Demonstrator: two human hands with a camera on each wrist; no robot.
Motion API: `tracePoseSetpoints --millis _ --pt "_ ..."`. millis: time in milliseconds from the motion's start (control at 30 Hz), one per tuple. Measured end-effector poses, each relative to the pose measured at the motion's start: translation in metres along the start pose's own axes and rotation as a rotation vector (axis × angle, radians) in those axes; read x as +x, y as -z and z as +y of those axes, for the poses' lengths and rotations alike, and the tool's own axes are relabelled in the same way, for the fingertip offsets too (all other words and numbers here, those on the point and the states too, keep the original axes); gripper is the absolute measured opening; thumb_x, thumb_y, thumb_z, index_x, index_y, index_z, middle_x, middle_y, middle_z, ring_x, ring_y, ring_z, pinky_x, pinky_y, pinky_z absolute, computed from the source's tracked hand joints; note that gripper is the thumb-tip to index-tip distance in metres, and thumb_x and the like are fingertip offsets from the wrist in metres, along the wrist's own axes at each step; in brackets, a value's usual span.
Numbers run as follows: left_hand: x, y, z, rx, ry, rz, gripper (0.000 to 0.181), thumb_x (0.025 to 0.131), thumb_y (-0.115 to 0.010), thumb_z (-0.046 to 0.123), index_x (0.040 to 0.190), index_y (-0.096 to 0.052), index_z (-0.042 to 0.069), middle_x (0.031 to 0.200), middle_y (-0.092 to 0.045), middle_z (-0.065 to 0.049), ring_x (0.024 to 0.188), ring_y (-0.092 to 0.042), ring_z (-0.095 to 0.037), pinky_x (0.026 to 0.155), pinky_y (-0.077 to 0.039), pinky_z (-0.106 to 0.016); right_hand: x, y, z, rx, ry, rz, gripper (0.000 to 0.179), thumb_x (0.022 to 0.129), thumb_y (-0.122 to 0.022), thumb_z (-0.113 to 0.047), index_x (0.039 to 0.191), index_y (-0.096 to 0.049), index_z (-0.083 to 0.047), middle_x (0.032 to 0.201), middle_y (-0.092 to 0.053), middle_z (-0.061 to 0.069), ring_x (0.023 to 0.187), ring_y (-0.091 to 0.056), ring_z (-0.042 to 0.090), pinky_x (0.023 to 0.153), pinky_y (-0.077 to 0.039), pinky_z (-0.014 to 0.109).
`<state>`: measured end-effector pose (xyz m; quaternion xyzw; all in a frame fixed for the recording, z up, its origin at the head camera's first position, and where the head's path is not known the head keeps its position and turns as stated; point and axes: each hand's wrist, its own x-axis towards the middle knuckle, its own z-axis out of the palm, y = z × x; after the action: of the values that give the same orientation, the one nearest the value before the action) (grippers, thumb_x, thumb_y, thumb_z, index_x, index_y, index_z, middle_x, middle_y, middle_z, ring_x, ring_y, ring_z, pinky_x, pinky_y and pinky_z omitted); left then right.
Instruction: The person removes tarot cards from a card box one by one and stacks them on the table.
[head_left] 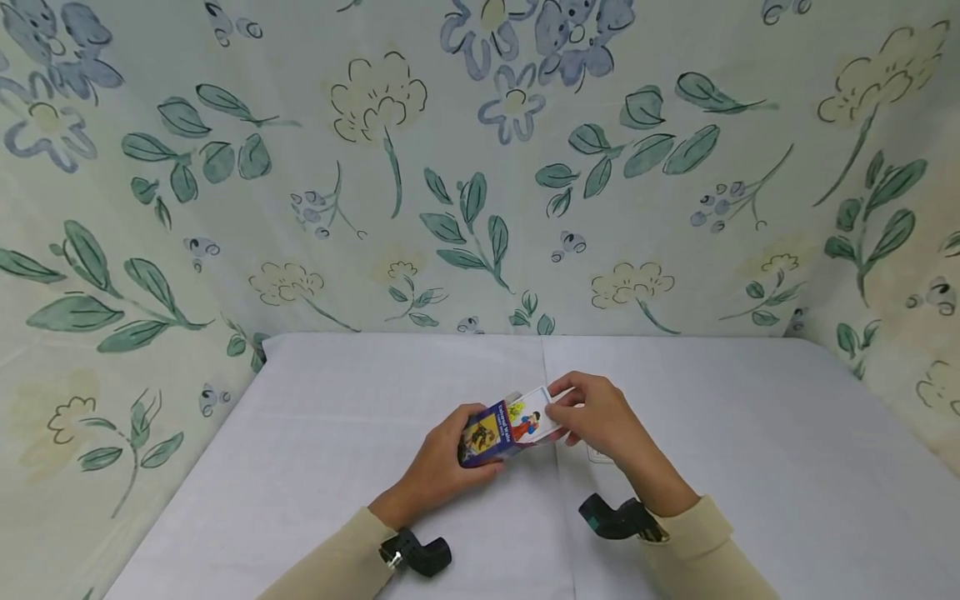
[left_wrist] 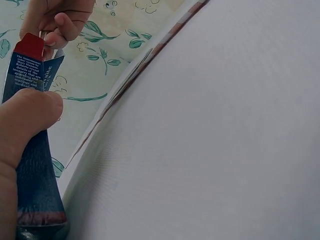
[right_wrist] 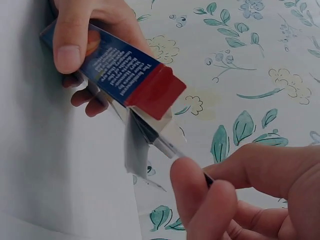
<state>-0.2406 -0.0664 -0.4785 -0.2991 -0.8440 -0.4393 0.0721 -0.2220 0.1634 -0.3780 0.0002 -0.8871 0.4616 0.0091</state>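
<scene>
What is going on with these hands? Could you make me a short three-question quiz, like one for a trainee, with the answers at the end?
1. Multiple choice: which one is wrapped around the body of the blue box?
A) the left hand
B) the right hand
C) neither

2. True or false: the right hand lies flat on the white tabletop.

3. Open question: in the right wrist view, what colour is the broad flap next to the box's printed text?

Key:
1. A.
2. False; its fingers pinch the picture card that sticks out of the box's open end.
3. Red.
</scene>
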Motion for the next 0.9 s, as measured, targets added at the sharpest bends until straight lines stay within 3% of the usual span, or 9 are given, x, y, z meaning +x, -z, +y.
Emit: tracePoseSetpoints --millis 500,900 --pt "0.000 -0.001 -0.001 0.019 0.000 0.005 0.072 0.077 -0.082 0.033 0.135 -0.043 0.018 0.124 -0.054 0.005 0.104 -0.053 -0.008 0.089 -0.048 -0.030 0.004 0.023 0.004 0.016 -0.031 0.002 0.031 0.090 -0.066 -0.016 0.117 -0.059 -0.003 0.095 -0.071 0.013 0.062 -0.066 0.022 0.054 -0.051 0.033" --pt "0.000 0.000 -0.001 0.011 0.008 -0.004 0.073 0.077 -0.082 0.033 0.136 -0.042 0.018 0.124 -0.054 0.005 0.106 -0.052 -0.008 0.090 -0.048 -0.030 0.001 0.038 0.006 0.010 -0.033 0.054 0.033 0.092 -0.063 -0.017 0.121 -0.059 -0.002 0.102 -0.069 0.017 0.067 -0.066 0.020 0.061 -0.054 0.033"
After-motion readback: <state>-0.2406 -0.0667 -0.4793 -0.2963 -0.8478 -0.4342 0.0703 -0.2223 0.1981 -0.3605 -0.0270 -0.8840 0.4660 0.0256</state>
